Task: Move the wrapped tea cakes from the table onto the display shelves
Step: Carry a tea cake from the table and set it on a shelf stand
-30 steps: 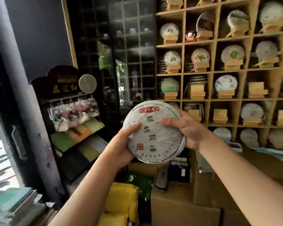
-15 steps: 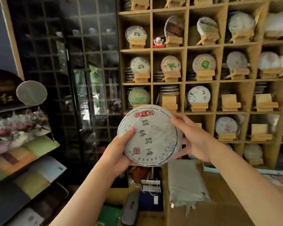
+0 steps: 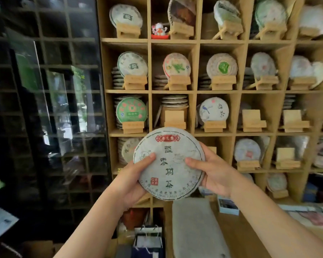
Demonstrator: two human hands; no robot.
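A round wrapped tea cake [image 3: 169, 164], white paper with a red label and dark characters, is held upright in front of the wooden display shelves [image 3: 196, 91]. My left hand [image 3: 131, 180] grips its left edge with the thumb on the face. My right hand [image 3: 212, 171] grips its right edge, thumb also across the front. Just above the cake an empty wooden stand [image 3: 174, 119] sits in a cubby before a stack of cakes. More empty stands [image 3: 252, 121] fill cubbies to the right.
Many cubbies hold wrapped cakes on stands, such as a green one [image 3: 131, 110] and a bird-printed one [image 3: 213, 110]. A dark glass cabinet [image 3: 45, 108] stands to the left. A grey cloth [image 3: 196, 228] lies on a wooden surface below, with paper bags [image 3: 147, 241] beside it.
The view has swung right and closer to the shelves. The cake, in both hands, now sits straight, directly beneath the cubby with the empty stand.
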